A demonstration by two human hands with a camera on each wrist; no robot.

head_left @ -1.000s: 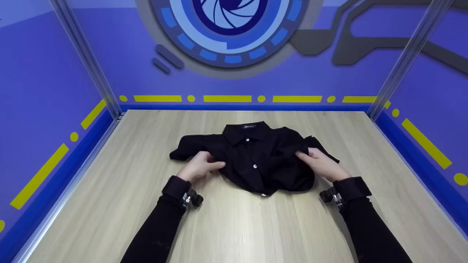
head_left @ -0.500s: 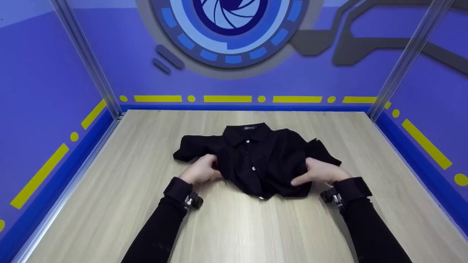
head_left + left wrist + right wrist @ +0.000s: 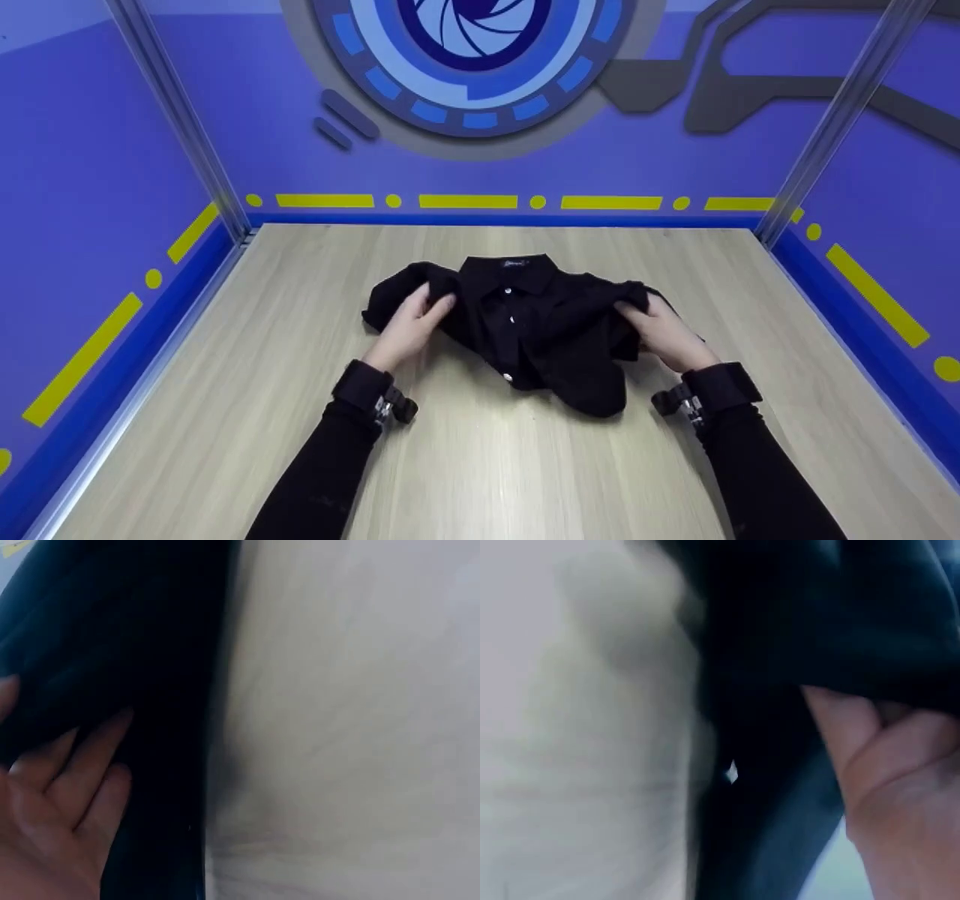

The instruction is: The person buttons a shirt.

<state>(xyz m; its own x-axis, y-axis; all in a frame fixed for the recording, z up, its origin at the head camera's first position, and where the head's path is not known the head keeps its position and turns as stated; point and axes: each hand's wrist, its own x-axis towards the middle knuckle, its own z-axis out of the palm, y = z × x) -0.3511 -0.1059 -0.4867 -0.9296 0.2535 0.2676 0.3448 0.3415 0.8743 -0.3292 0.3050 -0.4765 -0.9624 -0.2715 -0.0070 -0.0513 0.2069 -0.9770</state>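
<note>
A small black button-up shirt (image 3: 540, 315) lies rumpled with its collar (image 3: 506, 271) toward the back wall. Pale buttons (image 3: 508, 290) run down its front. My left hand (image 3: 405, 324) pinches the cloth beside the sleeve on the left, its thumb on top. In the left wrist view, the fingers (image 3: 82, 780) show against the dark cloth. At the right sleeve, my right hand (image 3: 664, 336) grips a raised fold, with fingertips hidden under the fabric in the right wrist view. The lower right part of the shirt (image 3: 596, 390) droops toward me.
The shirt is on a light wood-grain table (image 3: 517, 480). Blue panels with yellow marks enclose the back (image 3: 247, 150) and both sides. Metal posts (image 3: 184, 120) stand at the far corners. Black wrist straps (image 3: 724, 386) carry small cameras.
Both hands have moved away from me, up to the sleeves, lifting cloth. The left sleeve has bunched up, the button front has shifted left, and the lower right hem now hangs as a flap.
</note>
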